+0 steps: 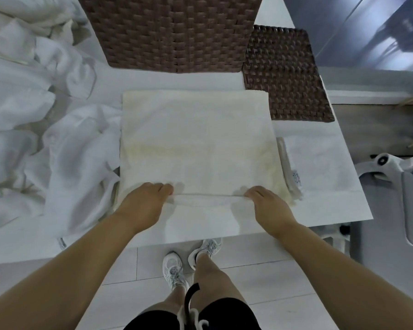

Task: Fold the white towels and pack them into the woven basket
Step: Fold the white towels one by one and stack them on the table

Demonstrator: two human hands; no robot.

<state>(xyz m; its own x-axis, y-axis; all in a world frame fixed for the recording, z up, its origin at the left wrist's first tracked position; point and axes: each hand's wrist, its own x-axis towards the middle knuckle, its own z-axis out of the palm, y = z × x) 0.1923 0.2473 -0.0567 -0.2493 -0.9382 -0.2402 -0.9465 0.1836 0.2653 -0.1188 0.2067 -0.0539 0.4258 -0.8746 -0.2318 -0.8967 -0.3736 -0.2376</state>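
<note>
A white towel [196,139] lies flat on the white table [324,198], folded into a broad rectangle. My left hand [146,201] grips its near edge on the left side, fingers curled over the hem. My right hand [267,206] grips the same near edge on the right side. The big brown woven basket [172,32] stands just beyond the towel at the table's far side. A pile of crumpled white towels [34,115] fills the left part of the table.
A flat woven lid [286,75] lies to the right of the basket, its corner under the towel's far right edge. A folded white cloth with a label [293,172] lies right of the towel. A white chair [396,186] stands off the table's right end.
</note>
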